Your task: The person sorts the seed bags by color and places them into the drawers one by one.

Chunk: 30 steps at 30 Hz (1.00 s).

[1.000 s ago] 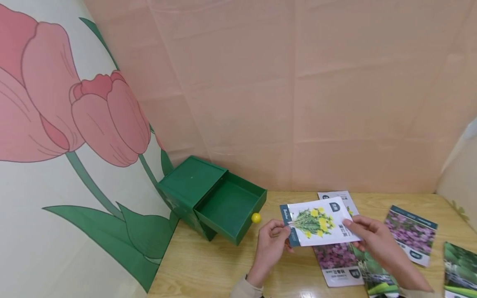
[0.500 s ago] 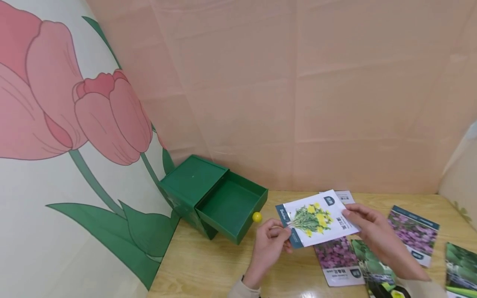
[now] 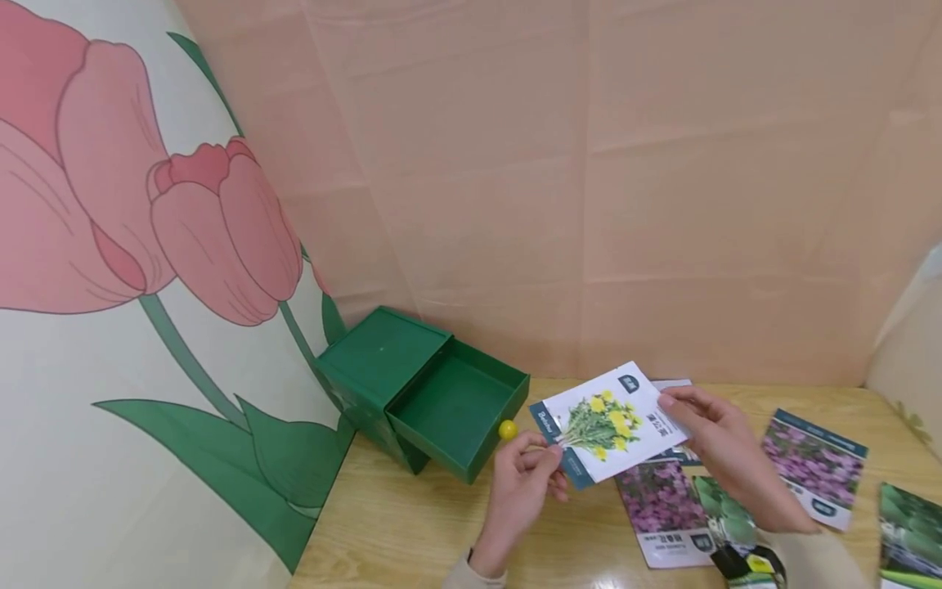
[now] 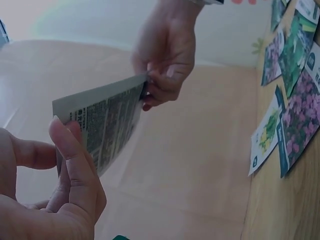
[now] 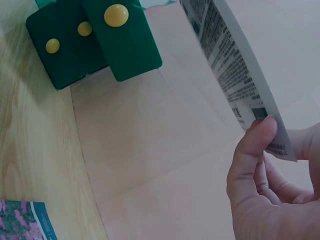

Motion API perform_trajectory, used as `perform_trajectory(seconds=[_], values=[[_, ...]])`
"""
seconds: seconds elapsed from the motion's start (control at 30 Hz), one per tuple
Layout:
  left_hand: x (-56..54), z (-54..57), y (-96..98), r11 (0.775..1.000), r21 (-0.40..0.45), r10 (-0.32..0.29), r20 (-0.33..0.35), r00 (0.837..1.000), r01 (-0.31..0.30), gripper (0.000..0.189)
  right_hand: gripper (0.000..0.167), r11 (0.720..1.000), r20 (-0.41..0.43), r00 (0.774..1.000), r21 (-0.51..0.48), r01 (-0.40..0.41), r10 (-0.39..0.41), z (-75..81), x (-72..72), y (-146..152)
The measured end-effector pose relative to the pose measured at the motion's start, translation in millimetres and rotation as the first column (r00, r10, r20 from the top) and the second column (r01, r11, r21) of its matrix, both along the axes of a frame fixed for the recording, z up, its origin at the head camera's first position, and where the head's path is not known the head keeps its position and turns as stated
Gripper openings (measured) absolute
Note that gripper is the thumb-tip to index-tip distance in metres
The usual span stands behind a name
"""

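A white seed packet (image 3: 607, 425) with yellow flowers and a dark blue end band is held up above the table, picture side toward the head camera. My left hand (image 3: 521, 487) pinches its banded end between thumb and fingers. At the opposite end, my right hand (image 3: 728, 450) pinches the edge. Printed text covers the packet's back (image 4: 107, 125) in the left wrist view. To the left stands a small green drawer cabinet (image 3: 386, 352), its top drawer (image 3: 459, 401) pulled out, with a yellow knob (image 3: 508, 429) in front. Nothing shows inside that drawer.
Below the held packet lie a purple-flower packet (image 3: 665, 511) and a green packet (image 3: 724, 507), partly covered. Another purple-flower packet (image 3: 813, 466) and a green one (image 3: 911, 532) lie farther right. A pink cloth (image 3: 589, 204) hangs behind the wooden table (image 3: 390, 532).
Both hands have shifted slightly left with the packet. It has turned so its right end sits higher, and it is nearer the pulled-out drawer. The cabinet has stayed in place.
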State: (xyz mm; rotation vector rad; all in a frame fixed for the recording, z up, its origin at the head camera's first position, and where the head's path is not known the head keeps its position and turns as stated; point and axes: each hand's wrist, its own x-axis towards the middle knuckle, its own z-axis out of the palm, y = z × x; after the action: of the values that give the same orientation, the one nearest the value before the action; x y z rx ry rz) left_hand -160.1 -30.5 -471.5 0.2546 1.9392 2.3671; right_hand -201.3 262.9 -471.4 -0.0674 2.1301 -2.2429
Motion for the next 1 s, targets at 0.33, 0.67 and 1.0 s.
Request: perform_trajectory(seconds=[0.33, 0.67, 1.0], values=[[5.4, 7.7, -7.3, 1.000, 0.003, 0.005, -0.034, 0.999, -0.005, 0.018, 0.048, 0.993, -0.010, 1.000, 0.116, 0.001, 0.000, 10.7, -5.4, -8.9], [12.1, 15.8, -16.8, 1.000, 0.016, 0.027, -0.066, 0.997, -0.026, 0.021, 0.045, 0.988, -0.027, 1.000, 0.157, -0.003, 0.007, 23.3, -17.7, -21.7], [13.5, 16.7, -24.2, 0.999, -0.006, 0.053, -0.087, 0.995, -0.053, 0.022, 0.045, 0.987, -0.044, 0.999, 0.160, -0.020, 0.027, 33.6, -27.3, -32.6]])
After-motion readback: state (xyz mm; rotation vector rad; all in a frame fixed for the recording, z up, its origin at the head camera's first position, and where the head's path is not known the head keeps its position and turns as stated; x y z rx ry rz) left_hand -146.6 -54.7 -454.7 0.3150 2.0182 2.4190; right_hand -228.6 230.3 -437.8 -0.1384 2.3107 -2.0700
